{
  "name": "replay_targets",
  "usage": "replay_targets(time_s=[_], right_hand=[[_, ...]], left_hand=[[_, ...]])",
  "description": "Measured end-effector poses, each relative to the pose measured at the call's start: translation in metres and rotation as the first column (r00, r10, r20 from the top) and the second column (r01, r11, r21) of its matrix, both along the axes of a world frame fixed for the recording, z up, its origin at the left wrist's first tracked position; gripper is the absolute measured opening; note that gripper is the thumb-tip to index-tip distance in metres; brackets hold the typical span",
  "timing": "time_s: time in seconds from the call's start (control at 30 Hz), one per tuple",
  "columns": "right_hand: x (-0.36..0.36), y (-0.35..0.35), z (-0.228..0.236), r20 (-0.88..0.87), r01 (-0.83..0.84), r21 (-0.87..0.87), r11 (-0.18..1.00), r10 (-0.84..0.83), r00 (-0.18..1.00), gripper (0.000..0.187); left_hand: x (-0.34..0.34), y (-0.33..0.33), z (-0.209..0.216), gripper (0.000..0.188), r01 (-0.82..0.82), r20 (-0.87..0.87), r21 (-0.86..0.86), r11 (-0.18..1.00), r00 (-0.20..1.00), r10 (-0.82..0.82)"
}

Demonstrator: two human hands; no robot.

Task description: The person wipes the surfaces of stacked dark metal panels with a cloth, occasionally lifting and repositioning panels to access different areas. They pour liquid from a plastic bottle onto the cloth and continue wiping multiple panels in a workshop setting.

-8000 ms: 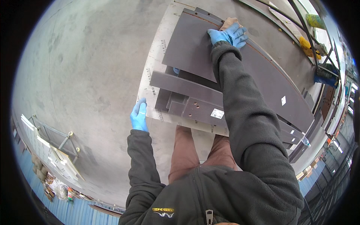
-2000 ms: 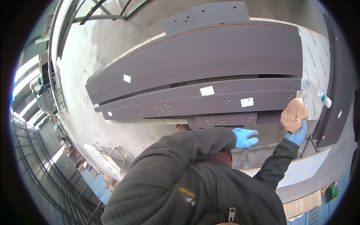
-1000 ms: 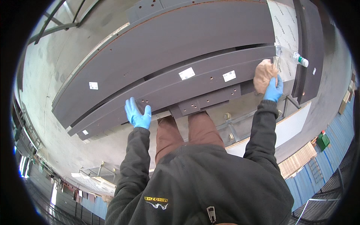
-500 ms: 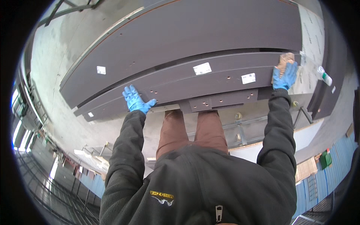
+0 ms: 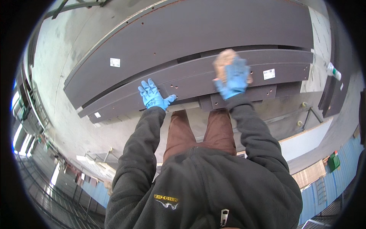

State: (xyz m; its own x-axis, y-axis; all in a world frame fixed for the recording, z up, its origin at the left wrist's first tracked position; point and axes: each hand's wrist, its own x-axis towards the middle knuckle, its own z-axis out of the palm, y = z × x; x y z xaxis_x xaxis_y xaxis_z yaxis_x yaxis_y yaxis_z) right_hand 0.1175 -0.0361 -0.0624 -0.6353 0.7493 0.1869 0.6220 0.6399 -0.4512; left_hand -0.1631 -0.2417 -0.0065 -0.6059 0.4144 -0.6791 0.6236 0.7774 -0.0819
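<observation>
A long dark grey-brown panel (image 5: 194, 81) with drilled holes and a white label lies across in front of me. On its left part rests my left hand (image 5: 154, 95), in a blue glove, fingers spread and flat. My right hand (image 5: 235, 78), also gloved in blue and slightly blurred, presses a crumpled tan cloth (image 5: 225, 63) onto the panel right of the middle. The cloth sticks out past the fingers on the far side. Behind this panel lies a wider dark panel (image 5: 213, 26) with a label near its left end. A shorter drilled piece (image 5: 244, 100) shows underneath, close to my legs.
A clear bottle with a green band (image 5: 333, 71) lies to the right, near more dark boards (image 5: 337, 80). Under the panels is a metal frame with wheels (image 5: 301, 114). A green bin (image 5: 333, 162) stands at the far right. Concrete floor (image 5: 49, 80) shows on the left.
My right hand has moved left with the cloth, from the panel's right end to near its middle. The left hand has shifted a little to the right. The label under the cloth's path is now hidden.
</observation>
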Motion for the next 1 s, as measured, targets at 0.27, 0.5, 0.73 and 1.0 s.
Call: replay_targets(time_s=[0.27,0.5,0.73,1.0], right_hand=[[-0.128,-0.155,-0.002,0.299,-0.318,-0.103,0.942,0.335,0.894,0.072],[-0.084,-0.110,0.006,-0.012,-0.328,-0.078,0.941,0.328,0.945,0.073],[-0.079,-0.088,0.029,0.058,-0.379,-0.192,0.905,0.396,0.917,0.069],[0.086,0.068,0.028,-0.060,0.264,0.045,0.963,-0.262,0.963,0.028]], left_hand=[[-0.001,-0.013,-0.017,0.148,0.070,-0.061,0.036,0.997,0.996,-0.068],[-0.003,-0.018,-0.012,0.138,0.066,-0.039,0.055,0.996,0.997,-0.063],[0.018,-0.016,0.000,0.121,0.336,-0.187,0.352,0.873,0.940,-0.286],[0.083,0.000,-0.001,0.100,0.298,-0.063,0.461,0.836,0.951,-0.303]])
